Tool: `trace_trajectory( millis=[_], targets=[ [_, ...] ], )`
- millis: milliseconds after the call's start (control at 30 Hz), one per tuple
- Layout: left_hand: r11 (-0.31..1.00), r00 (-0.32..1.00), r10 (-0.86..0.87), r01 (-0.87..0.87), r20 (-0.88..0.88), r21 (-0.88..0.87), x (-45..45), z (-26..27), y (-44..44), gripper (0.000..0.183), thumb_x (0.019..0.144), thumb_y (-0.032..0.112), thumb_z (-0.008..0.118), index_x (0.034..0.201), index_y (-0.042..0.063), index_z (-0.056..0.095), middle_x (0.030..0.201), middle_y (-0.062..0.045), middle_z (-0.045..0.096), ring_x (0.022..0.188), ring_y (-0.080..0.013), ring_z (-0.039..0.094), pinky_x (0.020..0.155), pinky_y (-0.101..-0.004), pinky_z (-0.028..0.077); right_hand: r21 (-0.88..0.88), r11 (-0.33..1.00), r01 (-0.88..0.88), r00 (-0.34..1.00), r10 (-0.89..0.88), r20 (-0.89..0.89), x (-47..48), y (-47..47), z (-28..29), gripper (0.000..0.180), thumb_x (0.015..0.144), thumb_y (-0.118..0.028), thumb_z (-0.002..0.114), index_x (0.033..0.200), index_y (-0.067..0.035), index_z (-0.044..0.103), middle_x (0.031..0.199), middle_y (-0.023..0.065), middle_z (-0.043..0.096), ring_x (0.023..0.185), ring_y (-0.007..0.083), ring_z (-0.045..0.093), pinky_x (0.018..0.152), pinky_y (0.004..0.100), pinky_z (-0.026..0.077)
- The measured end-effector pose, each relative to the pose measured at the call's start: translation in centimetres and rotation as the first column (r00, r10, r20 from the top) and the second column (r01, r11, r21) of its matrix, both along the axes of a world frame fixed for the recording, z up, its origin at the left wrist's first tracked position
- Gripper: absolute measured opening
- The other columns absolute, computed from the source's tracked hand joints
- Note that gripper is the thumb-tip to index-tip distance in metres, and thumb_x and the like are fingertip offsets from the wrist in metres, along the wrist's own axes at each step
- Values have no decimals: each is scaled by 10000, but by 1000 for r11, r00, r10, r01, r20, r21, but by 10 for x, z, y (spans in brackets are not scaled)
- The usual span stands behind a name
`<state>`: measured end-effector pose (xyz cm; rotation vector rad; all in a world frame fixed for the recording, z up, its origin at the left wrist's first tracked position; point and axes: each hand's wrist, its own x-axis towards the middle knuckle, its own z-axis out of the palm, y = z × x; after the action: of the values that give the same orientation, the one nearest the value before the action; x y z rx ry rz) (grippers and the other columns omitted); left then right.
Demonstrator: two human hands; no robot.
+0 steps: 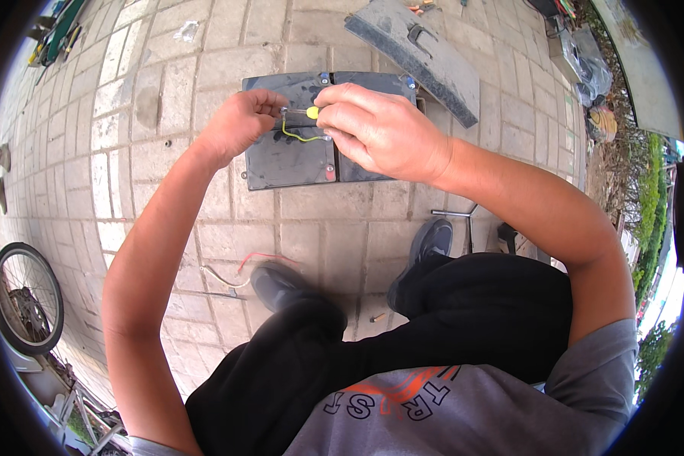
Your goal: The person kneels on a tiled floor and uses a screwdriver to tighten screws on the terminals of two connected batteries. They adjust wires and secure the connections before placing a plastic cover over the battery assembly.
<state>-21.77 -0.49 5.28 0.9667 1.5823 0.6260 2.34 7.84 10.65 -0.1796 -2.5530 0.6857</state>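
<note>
Several dark battery blocks sit side by side on the paving in front of me. Over them, my right hand grips a screwdriver with a yellow handle end, its shaft pointing left. The screwdriver's tip meets a small metal terminal at the fingertips of my left hand. Those fingers pinch one end of a short yellow-green wire. The wire curves down to a metal lug below my right fingers. My right hand covers part of the right-hand blocks.
A dusty black cover with a handle leans at the blocks' upper right. A three-way wrench lies near my right shoe. Red wire and whitish wire lie by my left shoe. A spoked wheel stands far left.
</note>
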Motion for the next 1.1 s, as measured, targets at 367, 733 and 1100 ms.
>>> trace_trajectory(
  millis=[367,733,1100],
  targets=[
    [993,995,99,-100,22,67,15,6,-9,596,870,-22,596,1453,-33,473,1324,-209,640,1188,-227,624,1008,-320,486,19,1000,10,1000,-10,17,1,0,-1,156,847,-66,691,995,-59,641,1050,81,620,827,282,673,702,379,578],
    [913,933,221,-94,-286,398,51,-30,-32,427,849,0,656,1266,93,640,1099,-142,706,971,-286,700,844,-355,553,-7,999,34,998,-34,59,0,1,2,162,861,-72,680,1014,-63,628,1032,78,628,834,286,674,695,382,578],
    [834,918,179,48,-353,549,54,-52,-7,243,889,-3,641,1120,67,674,1000,-119,670,900,-283,655,768,-360,532,-8,995,104,971,-100,219,-1,5,17,94,890,-78,623,980,-52,612,980,142,647,817,351,682,694,437,573]
  ],
)
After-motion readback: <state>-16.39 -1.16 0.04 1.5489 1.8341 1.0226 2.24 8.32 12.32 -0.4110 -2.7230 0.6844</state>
